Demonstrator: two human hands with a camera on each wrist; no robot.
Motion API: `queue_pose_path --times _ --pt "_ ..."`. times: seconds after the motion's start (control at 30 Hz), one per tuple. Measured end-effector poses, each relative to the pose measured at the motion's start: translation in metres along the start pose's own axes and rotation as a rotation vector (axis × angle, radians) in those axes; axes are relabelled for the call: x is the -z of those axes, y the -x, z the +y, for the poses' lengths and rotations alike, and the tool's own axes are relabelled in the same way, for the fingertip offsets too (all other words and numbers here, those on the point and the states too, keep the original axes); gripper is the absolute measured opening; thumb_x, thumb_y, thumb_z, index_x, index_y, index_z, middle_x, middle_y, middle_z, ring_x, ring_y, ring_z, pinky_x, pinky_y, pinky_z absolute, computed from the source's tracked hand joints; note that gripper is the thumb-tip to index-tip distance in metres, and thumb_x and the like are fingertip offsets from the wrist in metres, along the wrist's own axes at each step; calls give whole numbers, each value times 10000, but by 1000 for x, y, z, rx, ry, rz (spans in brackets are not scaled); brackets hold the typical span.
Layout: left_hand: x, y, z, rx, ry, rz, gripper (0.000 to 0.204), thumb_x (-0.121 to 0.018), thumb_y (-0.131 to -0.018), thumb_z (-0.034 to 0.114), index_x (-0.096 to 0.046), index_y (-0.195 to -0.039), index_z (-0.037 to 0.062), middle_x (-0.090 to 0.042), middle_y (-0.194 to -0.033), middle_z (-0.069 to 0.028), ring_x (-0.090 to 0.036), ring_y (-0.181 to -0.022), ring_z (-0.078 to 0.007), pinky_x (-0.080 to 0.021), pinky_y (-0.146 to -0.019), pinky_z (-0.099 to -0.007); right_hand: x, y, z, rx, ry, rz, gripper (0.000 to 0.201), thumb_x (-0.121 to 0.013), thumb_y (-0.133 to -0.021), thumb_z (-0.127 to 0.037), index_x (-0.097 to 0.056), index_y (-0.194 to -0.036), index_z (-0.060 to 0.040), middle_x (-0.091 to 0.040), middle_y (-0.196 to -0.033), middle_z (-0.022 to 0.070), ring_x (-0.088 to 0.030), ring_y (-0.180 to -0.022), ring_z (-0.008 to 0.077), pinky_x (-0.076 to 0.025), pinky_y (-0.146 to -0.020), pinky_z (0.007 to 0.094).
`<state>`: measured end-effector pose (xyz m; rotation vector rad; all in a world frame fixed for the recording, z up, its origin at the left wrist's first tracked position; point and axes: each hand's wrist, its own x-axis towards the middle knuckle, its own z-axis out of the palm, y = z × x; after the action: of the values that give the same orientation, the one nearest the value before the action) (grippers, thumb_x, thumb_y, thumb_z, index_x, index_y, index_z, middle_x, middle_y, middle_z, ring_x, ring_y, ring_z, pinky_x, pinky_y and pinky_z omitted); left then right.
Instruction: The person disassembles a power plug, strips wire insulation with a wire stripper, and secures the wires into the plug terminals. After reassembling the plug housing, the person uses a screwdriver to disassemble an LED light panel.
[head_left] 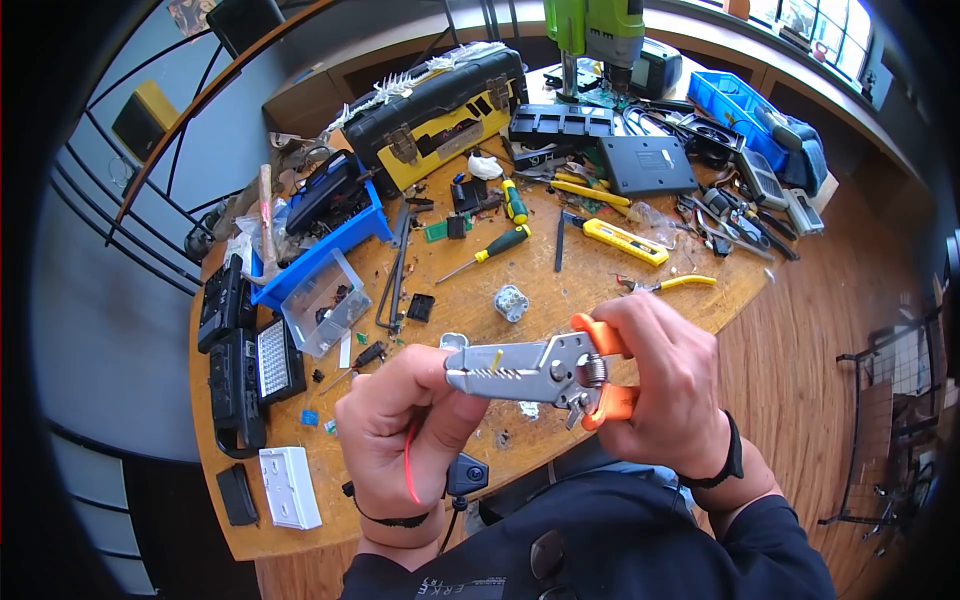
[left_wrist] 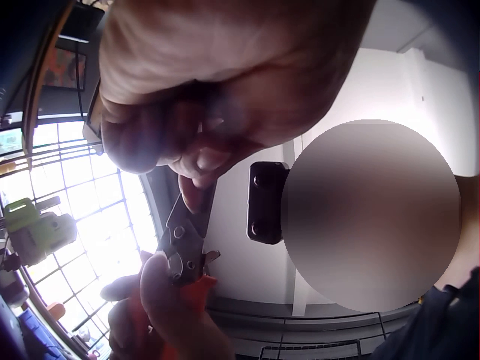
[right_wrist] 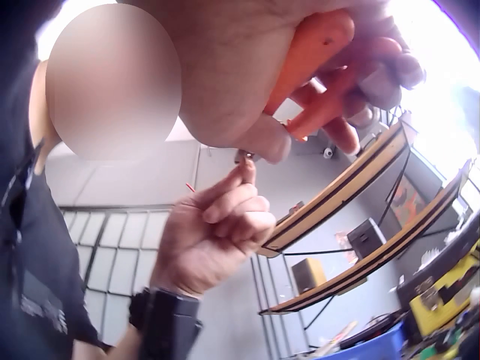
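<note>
In the head view my right hand grips the spread orange handles of a wire stripper, held level above the table with its notched nose pointing left. My left hand has thumb and index finger pinched at that nose. A red wire is held in the left hand, its length hanging down along the palm; its other end is hidden by the fingers. A small yellow piece sticks up at the notched blades. The right wrist view shows the orange handles in the right hand's fingers.
A grey cylindrical part stands on the cluttered wooden table. Behind it lie screwdrivers, a yellow cutter knife and yellow-handled pliers. A blue bin and black-and-yellow toolbox stand farther back; a small camera is below the left hand.
</note>
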<state>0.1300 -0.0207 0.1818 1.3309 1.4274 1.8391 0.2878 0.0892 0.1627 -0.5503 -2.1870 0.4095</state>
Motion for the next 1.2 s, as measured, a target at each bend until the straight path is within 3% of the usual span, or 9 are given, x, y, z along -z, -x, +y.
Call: queue_pose_path --times 0.13,0.3,0.53,0.67,0.83,1.0,1.03,1.17,1.2 --pt "0 -6 -6 1 45 8 120 -632 -848 81 -550 -849 -6 -581 -653 -25 -361 -460 9 -187 -410 -156 -6 1 2 -137 -201 -112 332 -665 -603 -136 -549 -881 4 -505 -692 121 -550 -605 290 -450 -580 325" --pt "0 -12 -6 62 34 -29 98 -606 -869 81 -556 -858 -3 -550 -667 3 -351 -484 12 -190 -431 -152 -6 -7 8 -46 178 66 303 -678 -608 -80 -523 -859 -13 -503 -740 130 -525 -668 322 -422 -586 373" --pt "1 -14 -8 142 142 -73 57 -596 -878 52 -597 -869 -4 -485 -609 65 -350 -519 16 -219 -458 -157 -15 -6 13 -114 43 21 357 -661 -587 -47 -497 -901 -2 -496 -765 152 -514 -690 349 -434 -618 383" --pt "3 -17 -17 133 223 -113 109 -591 -884 87 -611 -901 -18 -540 -631 38 -345 -489 15 -207 -435 -161 -13 -6 13 -369 -394 -284 306 -697 -723 -103 -500 -933 1 -561 -826 116 -575 -754 174 -455 -670 285" --pt "2 -18 -17 147 269 -127 122 -594 -880 89 -612 -912 -28 -590 -659 4 -343 -474 18 -204 -426 -163 -7 -6 11 -470 -542 -336 309 -696 -772 -102 -484 -977 -9 -577 -869 53 -538 -828 77 -445 -732 241" --pt "8 -17 -20 168 392 -204 109 -582 -881 67 -601 -917 -34 -609 -691 -18 -349 -483 17 -210 -428 -159 -7 -6 13 -584 -880 -498 318 -695 -807 -196 -497 -974 -12 -565 -762 35 -520 -671 84 -417 -591 245" --pt "6 -16 -19 168 392 -201 109 -582 -881 67 -601 -917 -34 -609 -691 -18 -349 -483 17 -210 -428 -159 -9 -6 14 -582 -917 -521 283 -664 -845 -223 -503 -957 -19 -502 -734 -31 -405 -667 17 -362 -562 203" --pt "4 -19 -18 200 378 -144 94 -572 -887 58 -588 -922 -27 -573 -671 9 -364 -502 19 -218 -440 -155 -6 -7 12 -652 -836 -547 253 -642 -800 -125 -501 -989 -35 -493 -786 8 -449 -704 78 -371 -607 235" --pt "6 -19 -19 200 341 -178 92 -571 -890 61 -586 -924 -23 -556 -661 21 -369 -508 19 -221 -443 -154 -10 -4 14 -397 -466 -290 279 -674 -757 -131 -506 -952 -22 -502 -779 56 -485 -694 153 -393 -608 286"
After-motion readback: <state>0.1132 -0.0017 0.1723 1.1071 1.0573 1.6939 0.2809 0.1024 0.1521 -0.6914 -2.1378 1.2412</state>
